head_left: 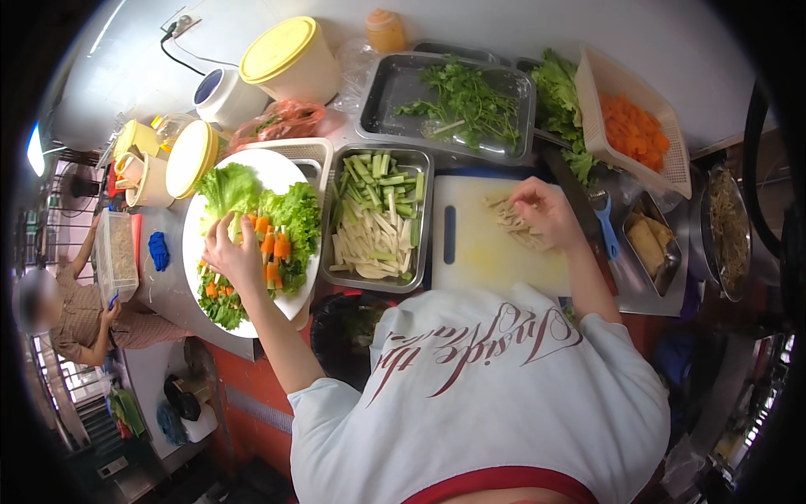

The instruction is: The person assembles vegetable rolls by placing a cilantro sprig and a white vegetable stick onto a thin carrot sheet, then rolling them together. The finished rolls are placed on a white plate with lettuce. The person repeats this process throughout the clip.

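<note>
My left hand (233, 259) is over a white oval plate (290, 170), thumb and fingers spread beside small orange and white bundles (273, 248). Green lettuce leaves (231, 190) lie under and around these bundles. My right hand (544, 214) is lowered over a white cutting board (470, 252), its fingers curled together at a small heap of pale, thin strips (504, 212). What those fingers hold, if anything, is hidden. Between my hands stands a metal tray (428, 227) with green cut stalks (382, 181) and pale sticks (369, 244).
Behind are a metal tray (382, 109) with herbs, a basket (592, 80) of orange slices and yellow-lidded tubs (281, 50). A blue-handled peeler (606, 227), a tin with yellowish blocks (646, 244) and a bowl (714, 244) stand right. Another person (84, 311) works at far left.
</note>
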Tool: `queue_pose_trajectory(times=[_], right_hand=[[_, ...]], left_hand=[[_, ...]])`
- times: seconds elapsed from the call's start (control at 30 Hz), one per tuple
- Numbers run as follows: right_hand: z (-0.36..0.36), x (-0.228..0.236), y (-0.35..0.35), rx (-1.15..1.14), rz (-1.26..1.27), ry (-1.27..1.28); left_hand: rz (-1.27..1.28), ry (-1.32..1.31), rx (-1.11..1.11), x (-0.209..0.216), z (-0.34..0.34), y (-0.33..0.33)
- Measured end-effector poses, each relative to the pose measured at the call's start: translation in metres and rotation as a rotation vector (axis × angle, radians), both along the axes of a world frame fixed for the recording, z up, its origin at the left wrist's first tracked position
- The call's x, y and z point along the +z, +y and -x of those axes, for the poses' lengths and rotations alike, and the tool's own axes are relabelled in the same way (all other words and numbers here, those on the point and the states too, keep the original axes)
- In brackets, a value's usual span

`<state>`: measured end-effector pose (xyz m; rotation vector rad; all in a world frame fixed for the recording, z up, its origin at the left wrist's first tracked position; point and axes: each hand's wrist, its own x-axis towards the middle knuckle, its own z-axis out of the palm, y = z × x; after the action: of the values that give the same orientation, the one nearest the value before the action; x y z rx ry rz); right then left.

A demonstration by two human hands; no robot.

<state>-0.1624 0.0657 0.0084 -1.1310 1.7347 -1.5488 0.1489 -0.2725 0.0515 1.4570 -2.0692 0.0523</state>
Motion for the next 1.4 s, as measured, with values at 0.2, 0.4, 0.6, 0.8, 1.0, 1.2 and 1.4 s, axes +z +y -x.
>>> queue_pose_trajectory(times=[0.2, 0.4, 0.6, 0.8, 1.0, 1.2, 1.4], right_hand=[[-0.005, -0.015, -0.009, 0.028, -0.216, 0.035], [0.012, 0.028, -0.020, -0.113, 0.062, 0.014], [0.168, 0.088, 0.062, -0.696, -0.122, 0.615], [0.256, 0.032, 0.109, -0.538, -1.093, 0.684], [0.274, 0.039, 0.129, -0.683, -0.882, 0.461], [0.261, 0.095, 0.140, -0.790, -0.502, 0.184], [0.221, 0.147, 0.138, -0.815, -0.284, 0.037]], left_hand=[[0.106, 0.249, -0.474, -0.009, 0.039, 0.067], [-0.196, 0.295, -0.690, -0.030, 0.055, 0.144], [-0.412, 0.400, -0.689, -0.051, 0.055, 0.160], [-0.456, 0.545, -0.759, -0.056, 0.065, 0.165], [-0.475, 0.587, -0.808, -0.058, 0.063, 0.170], [-0.599, 0.701, -0.773, -0.066, 0.066, 0.172], [-0.662, 0.741, -0.844, -0.067, 0.075, 0.179]])
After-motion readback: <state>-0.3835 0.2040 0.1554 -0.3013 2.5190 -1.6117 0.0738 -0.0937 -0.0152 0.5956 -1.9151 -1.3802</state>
